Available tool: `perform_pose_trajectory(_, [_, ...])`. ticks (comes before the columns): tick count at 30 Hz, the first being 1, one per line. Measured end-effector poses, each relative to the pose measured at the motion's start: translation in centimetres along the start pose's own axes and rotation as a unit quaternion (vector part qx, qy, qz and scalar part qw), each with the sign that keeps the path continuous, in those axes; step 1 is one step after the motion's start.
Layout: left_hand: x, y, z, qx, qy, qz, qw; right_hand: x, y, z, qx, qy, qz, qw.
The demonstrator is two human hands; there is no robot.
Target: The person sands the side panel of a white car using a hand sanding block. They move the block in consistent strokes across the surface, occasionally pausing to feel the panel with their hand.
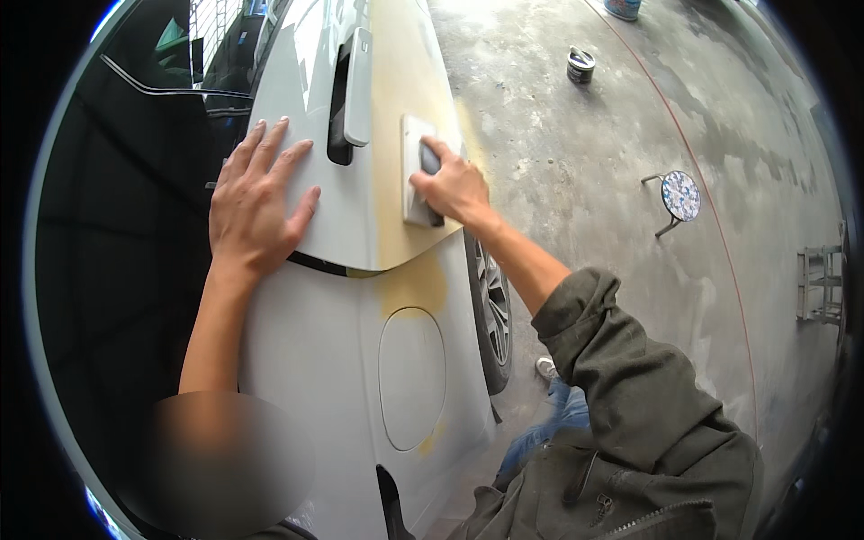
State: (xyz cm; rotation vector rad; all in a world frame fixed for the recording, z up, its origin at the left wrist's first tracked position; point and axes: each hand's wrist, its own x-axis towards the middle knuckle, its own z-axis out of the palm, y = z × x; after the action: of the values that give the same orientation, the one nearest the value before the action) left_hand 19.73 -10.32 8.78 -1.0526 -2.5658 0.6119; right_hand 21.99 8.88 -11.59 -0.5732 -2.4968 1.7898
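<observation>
A pale silver car door panel (315,207) fills the middle, with a band of yellowish coating down its right side and a door handle (357,90) near the top. My left hand (256,193) lies spread on the panel, left of and below the handle. My right hand (450,184) grips a light rectangular sanding block (410,162) on the yellowish band, right of and below the handle. A fuel flap (412,378) is on the rear panel below, with more yellow patches around it.
The wheel (495,324) shows at the panel's right. On the concrete floor (594,162) are a small dark can (580,67), a blue bucket (621,7), a patterned stool (679,196), a red hose (740,297) and a metal stand (819,283). Dark car glass (126,252) lies left.
</observation>
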Motion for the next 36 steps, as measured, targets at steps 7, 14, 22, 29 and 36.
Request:
perform_pose_trajectory(7, [-0.1, 0.0, 0.9, -0.002, 0.007, 0.005, 1.0, -5.9, 0.7, 0.8, 0.04, -0.018, -0.049, 0.998])
perform_pose_trajectory(14, [-0.1, -0.5, 1.1, 0.012, 0.004, -0.004, 1.0, -4.7, 0.5, 1.3, 0.067, -0.022, 0.017, 0.997])
perform_pose_trajectory(22, [0.1, -0.4, 1.3, 0.012, 0.017, 0.0, 1.0, -2.5, 0.2, 0.2, 0.042, -0.019, 0.039, 0.998])
perform_pose_trajectory(29, [-0.6, -0.5, 1.8, 0.018, 0.013, -0.007, 1.0, -7.8, -0.7, 1.8, 0.091, -0.007, -0.039, 0.995])
perform_pose_trajectory(36, [-0.2, -0.3, 1.6, 0.022, 0.013, -0.007, 1.0, -9.5, -0.7, 2.1, 0.114, 0.016, -0.066, 0.991])
